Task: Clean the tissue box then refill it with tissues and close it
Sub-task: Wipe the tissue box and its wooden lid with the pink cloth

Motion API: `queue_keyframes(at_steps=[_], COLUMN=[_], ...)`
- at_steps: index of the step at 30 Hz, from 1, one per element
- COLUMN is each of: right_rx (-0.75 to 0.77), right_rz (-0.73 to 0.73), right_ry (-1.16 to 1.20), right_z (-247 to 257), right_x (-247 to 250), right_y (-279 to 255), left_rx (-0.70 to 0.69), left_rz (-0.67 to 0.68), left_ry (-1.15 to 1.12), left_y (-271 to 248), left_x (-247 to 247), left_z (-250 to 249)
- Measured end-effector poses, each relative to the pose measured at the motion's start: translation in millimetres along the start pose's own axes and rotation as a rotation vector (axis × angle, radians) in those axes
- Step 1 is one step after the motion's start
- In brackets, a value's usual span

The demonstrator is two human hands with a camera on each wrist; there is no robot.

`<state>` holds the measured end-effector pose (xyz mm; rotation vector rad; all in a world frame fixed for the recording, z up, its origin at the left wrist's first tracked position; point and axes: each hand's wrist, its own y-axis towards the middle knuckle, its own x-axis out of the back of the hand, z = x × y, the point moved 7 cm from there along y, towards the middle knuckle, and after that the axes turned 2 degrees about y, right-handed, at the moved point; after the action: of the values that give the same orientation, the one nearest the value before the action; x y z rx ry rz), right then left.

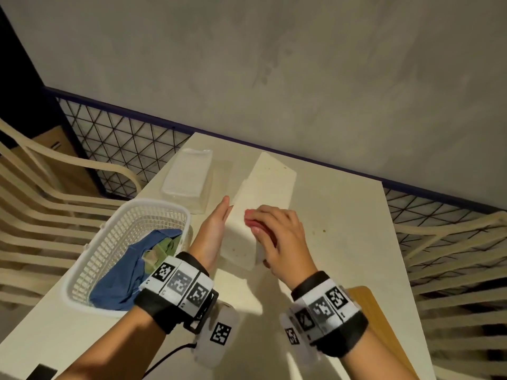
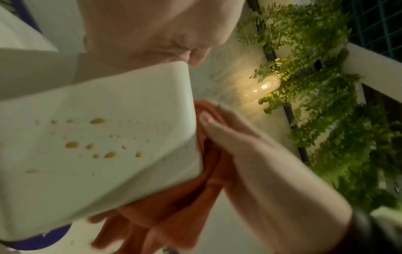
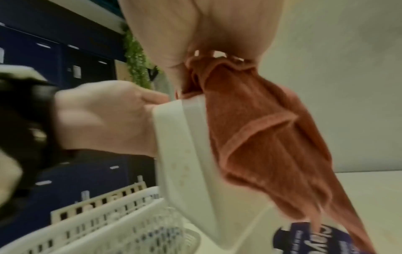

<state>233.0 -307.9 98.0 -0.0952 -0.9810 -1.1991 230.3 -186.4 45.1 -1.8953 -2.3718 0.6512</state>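
Your table is the largest thing here: one smooth, pale rectangular top against a grey wall, with a slatted cream chair on each side, two in all, both cut off by the frame. On its left stands one white plastic basket with lattice walls, holding crumpled blue and green cloth. Behind it lies one flat pack of tissues in clear, glossy wrap. The tissue box is a long, cream, hard-sided block with rounded corners, tilted up off the table between your hands; the left wrist view shows several small yellowish droplets on one smooth face. Your left hand lies flat against the box's left side, fingers straight. Your right hand has its fingers curled round one rust-orange terry cloth with a stitched hem, pressing it to the box's right edge; most of the cloth is hidden under that hand in the head view. The box's opening is not visible. A purple printed pack is cut off and blurred.
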Motion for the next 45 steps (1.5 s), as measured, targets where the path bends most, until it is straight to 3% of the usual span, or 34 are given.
queue_keyframes(at_steps=[4, 6, 8, 11, 13, 16, 19, 21, 23, 28, 30, 33, 34, 38, 42, 45], right_rx=[-0.037, -0.181, -0.321, -0.3, -0.224, -0.131, -0.175, -0.031, 0.104, 0.3, 0.246, 0.007, -0.005, 0.303, 0.138, 0.269], right_rz=[0.044, -0.029, -0.184, -0.339, -0.378, -0.308, -0.202, -0.176, -0.113, 0.114, 0.082, -0.153, -0.191, 0.019, -0.114, 0.006], right_ry=[0.037, 0.01, 0.157, 0.397, 0.397, 0.248, 0.235, 0.138, 0.04, -0.118, -0.169, -0.241, -0.256, -0.271, -0.236, -0.268], right_z=[1, -25, -44, -36, -24, -14, -15, -6, -4, 7, 3, -12, -9, 18, 11, 27], right_x=[-5, 6, 25, 48, 58, 52, 31, 25, 21, 6, 9, 26, 23, -5, 11, -6], right_y=[25, 33, 27, 15, 9, -1, -12, -20, -28, -9, 15, 31, 25, 3, 38, 29], left_rx=[-0.044, -0.036, -0.037, 0.029, 0.056, 0.103, 0.152, 0.204, 0.251, 0.093, 0.002, -0.122, -0.135, -0.1, -0.119, -0.133], left_rz=[0.002, -0.035, -0.025, 0.071, 0.144, 0.148, 0.006, 0.02, 0.052, -0.006, -0.019, -0.082, -0.09, 0.004, -0.064, -0.05], left_ry=[0.063, 0.064, 0.066, -0.093, -0.155, -0.182, -0.141, -0.12, -0.115, 0.067, 0.124, 0.126, 0.12, -0.024, 0.1, 0.113], left_y=[-1, -3, -6, -9, -10, -5, 11, 52, 64, 7, 3, 4, 4, 5, 3, 4], left_x=[-3, 3, 4, -4, -10, -14, -6, 9, 12, -17, -23, -24, -25, -27, -20, -17], left_z=[1, 1, 0, 5, 4, 5, 22, 70, 85, 13, 1, -14, -18, -26, -36, -35])
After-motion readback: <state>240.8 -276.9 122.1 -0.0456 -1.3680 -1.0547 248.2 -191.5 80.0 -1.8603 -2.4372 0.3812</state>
